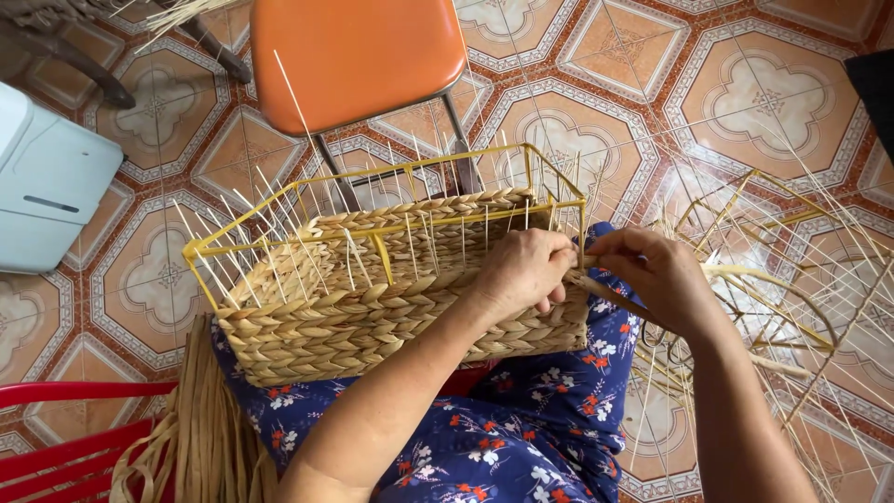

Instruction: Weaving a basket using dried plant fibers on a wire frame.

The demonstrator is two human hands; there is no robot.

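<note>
In the head view, a half-woven rectangular straw basket on a yellow wire frame [372, 298] lay on the lap at centre frame. At its right corner the left hand [526, 270] pinched the braid, and the right hand [652, 270] gripped a flat straw strand [610, 296]. Pulled too hard, that strand might have snapped; the thin upright spokes [279, 233] could have bent.
</note>
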